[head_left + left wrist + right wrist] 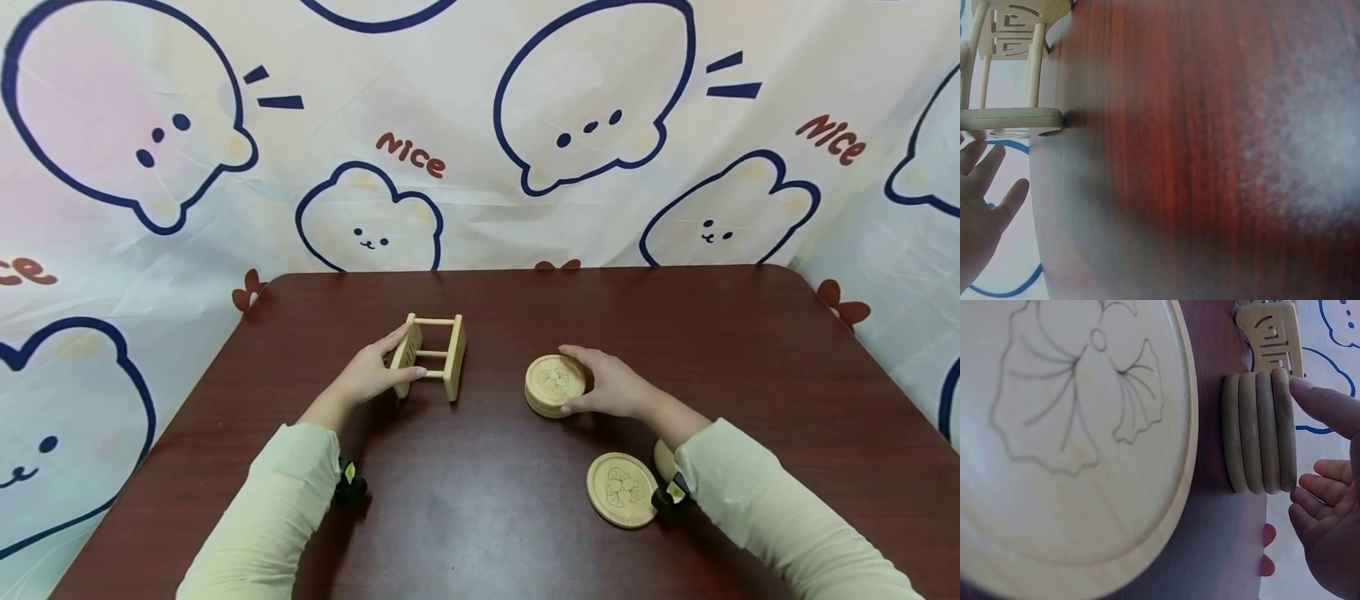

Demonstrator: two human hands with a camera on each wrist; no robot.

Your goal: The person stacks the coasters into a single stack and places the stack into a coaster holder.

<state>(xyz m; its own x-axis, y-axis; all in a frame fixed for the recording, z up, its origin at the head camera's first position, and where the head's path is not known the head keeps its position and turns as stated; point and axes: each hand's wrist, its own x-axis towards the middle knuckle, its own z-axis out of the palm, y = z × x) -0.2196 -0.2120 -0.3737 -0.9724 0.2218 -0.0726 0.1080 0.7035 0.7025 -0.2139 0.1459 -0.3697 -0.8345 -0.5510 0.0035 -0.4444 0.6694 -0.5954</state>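
Observation:
With thumb and fingers on either side of its left panel, my left hand (367, 377) holds a small wooden rack (454, 358) upright on the table. The rack has two side panels joined by round rods, and a cut-out pattern shows on one panel (1015, 28) in the left wrist view. My right hand (617, 385) spans a short stack of round wooden coasters (555, 379). Its thumb and index finger pinch the edge of the top coaster (1284, 431), which sits slightly off the ones below; the other fingers curl beside it. Ginkgo-like leaves are engraved on the coasters' faces.
Nearer me lies a loose coaster (622, 490) with a raised rim. Beside it another coaster (663, 460) is partly hidden beneath my right wrist. The dark brown table (465, 508) ends at a printed cloth backdrop (480, 217).

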